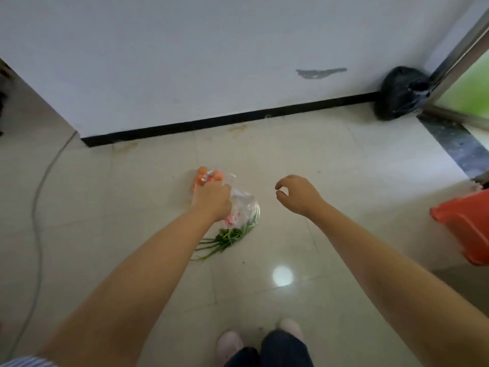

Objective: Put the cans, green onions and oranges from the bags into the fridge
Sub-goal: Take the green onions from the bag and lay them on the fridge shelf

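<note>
Right now I am at the very start of the job: picking the groceries up off the floor [264,181] before anything can go into the fridge, which I cannot see from where I stand. My left hand [211,198] is down on the clear plastic bags [242,205], its fingers [201,192] closed around the gathered top of the plastic as far as I can judge, though the back of the hand hides the grip itself. Beyond my knuckles the oranges [202,174] show through one bag, lying on the tile close to the white wall [211,62]. The green onions [225,238] trail out of the other bag toward me, their leaves loose on the floor. Something red and white shows through the plastic beside my wrist; it may be a can, but I cannot tell.

My right hand [297,193] hangs apart from the bags, empty, its fingers [280,185] loosely curled and open, touching nothing.

The next move, I think, calls for a firm hold on both bags' tops at once, or my right hand coming across to take the onion bag, so that nothing spills. The onions worry me most: they stick out of the bag, so a careless lift could drag or drop them. After that I must turn and find the fridge. An orange tub [465,229] sits to my right and a black sack [399,94] in the corner; neither lies between me and the bags.
</note>
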`<state>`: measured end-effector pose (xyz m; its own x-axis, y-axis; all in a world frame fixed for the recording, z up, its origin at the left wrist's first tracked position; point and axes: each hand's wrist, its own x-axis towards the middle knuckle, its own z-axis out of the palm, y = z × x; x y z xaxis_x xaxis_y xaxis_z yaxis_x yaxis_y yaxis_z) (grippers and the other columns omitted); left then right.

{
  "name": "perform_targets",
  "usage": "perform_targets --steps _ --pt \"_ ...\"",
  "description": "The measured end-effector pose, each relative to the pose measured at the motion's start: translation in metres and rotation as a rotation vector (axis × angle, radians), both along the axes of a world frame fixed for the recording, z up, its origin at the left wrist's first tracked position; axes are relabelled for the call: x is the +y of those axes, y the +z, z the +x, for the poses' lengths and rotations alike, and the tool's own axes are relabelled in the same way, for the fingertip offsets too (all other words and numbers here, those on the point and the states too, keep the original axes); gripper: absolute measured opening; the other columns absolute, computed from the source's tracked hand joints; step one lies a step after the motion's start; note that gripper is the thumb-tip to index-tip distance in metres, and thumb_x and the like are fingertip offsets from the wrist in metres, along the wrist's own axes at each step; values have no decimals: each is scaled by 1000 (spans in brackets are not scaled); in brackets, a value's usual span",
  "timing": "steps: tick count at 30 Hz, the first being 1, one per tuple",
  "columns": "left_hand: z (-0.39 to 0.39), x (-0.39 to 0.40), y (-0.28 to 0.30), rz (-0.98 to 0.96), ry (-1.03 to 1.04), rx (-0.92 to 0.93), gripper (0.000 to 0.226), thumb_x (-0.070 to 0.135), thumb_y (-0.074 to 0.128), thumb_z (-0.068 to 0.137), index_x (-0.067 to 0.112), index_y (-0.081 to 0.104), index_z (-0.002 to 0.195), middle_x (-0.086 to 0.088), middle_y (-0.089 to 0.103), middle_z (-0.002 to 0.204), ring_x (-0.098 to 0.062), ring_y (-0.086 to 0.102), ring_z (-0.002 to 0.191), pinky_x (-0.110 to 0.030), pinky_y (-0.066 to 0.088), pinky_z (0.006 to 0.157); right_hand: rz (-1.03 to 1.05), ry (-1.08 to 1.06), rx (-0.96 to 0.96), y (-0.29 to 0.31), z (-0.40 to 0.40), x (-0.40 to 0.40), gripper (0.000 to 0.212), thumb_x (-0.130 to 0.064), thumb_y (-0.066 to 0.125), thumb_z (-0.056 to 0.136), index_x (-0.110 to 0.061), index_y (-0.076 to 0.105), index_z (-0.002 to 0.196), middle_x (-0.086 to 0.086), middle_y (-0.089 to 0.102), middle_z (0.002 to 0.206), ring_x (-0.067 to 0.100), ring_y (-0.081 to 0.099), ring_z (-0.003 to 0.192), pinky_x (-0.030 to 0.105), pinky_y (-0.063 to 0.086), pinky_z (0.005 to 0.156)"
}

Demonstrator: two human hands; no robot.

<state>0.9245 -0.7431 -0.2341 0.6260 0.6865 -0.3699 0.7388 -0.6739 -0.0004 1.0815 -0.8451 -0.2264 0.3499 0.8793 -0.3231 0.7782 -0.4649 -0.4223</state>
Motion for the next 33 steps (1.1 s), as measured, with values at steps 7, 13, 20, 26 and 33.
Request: perform_targets --steps 7,13,20,26,33 --pt "4 73 -67 -161 -72 141 32 14 42 94 8 53 124 -13 55 127 -30 54 116 -36 47 90 -231 -203 146 -103 0 49 29 -15 46 91 -6 63 112 14 59 123 29 55 115 33 43 98" --pt "23 155 -99 -300 -51 251 32 15 39 94 5 57 118 -14 54 128 -31 52 119 -36 45 91 -391 -354 269 -161 12 107 31 -12 43 92 -3 60 116 14 58 126 28 53 117 30 42 95" --pt "36 252 -171 -380 -188 369 29 12 39 94 3 56 115 -14 54 126 -30 53 116 -36 46 87 -515 -556 308 -227 3 168 22 -13 39 90 -13 59 79 9 58 90 25 54 89 30 41 75" --pt "60 341 -247 -321 -423 409 37 10 38 96 8 49 131 -17 51 132 -33 53 117 -39 46 91 -529 -814 366 -282 -16 203 23 -11 42 94 -2 63 98 20 62 99 32 57 94 33 44 77" --pt "67 394 -362 -233 -689 367 50 8 40 95 8 32 144 -16 42 141 -34 48 123 -43 45 91 -533 -935 268 -402 -60 272 29 -14 43 91 0 64 106 20 64 113 35 53 111 38 43 92"
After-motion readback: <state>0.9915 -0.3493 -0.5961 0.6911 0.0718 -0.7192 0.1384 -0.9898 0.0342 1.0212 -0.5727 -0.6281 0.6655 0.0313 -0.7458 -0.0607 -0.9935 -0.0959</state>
